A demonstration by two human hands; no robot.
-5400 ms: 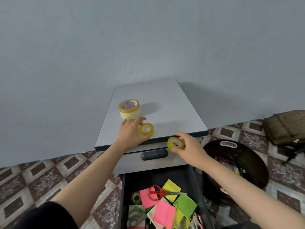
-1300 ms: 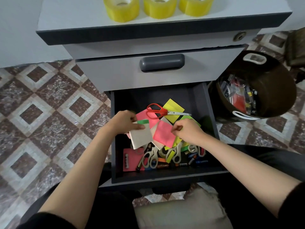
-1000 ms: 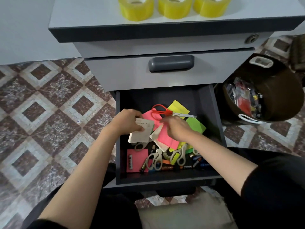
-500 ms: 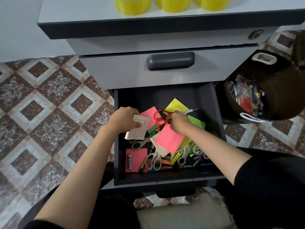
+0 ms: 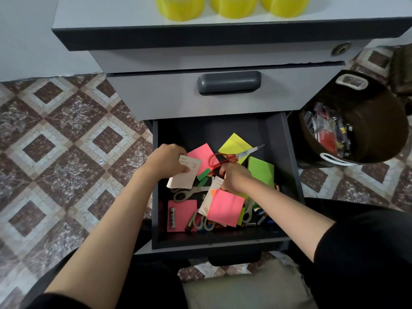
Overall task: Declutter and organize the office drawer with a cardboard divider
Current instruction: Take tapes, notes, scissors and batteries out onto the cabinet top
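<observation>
1. The open drawer (image 5: pixel 282 152) sits in the middle of the frame, pulled out below a closed drawer front with a dark handle (image 5: pixel 229 82).
2. The left hand (image 5: pixel 166 162) is over the drawer's left wall, its fingers and thumb pinching a beige paper pad (image 5: pixel 185 177) that is held tilted above the clutter.
3. The right hand (image 5: pixel 235 178) is curled at the drawer's centre, its fingers closed on the handle of the red scissors (image 5: pixel 223 159), whose blades point to the upper right.
4. The drawer's bare dark floor shows along its back edge, under the closed drawer front. A narrow strip is also bare along its left wall.
5. The front half is crowded: grey scissors (image 5: pixel 187 192), a pink pad (image 5: pixel 225 207) just below the right hand, and another pink pad (image 5: pixel 181 216) with a battery on it at lower left. Loose batteries (image 5: pixel 256 217) lie against the front right corner.
6. A green pad (image 5: pixel 260 170) lies near the right wall, and a yellow pad (image 5: pixel 234 143) lies under the scissor blades.
7. At the top edge of the frame, three yellow tape rolls (image 5: pixel 179 7) stand close to the front lip of the surface (image 5: pixel 111 14).
8. A dark bin (image 5: pixel 379 130) stands just beside the drawer's right side.
</observation>
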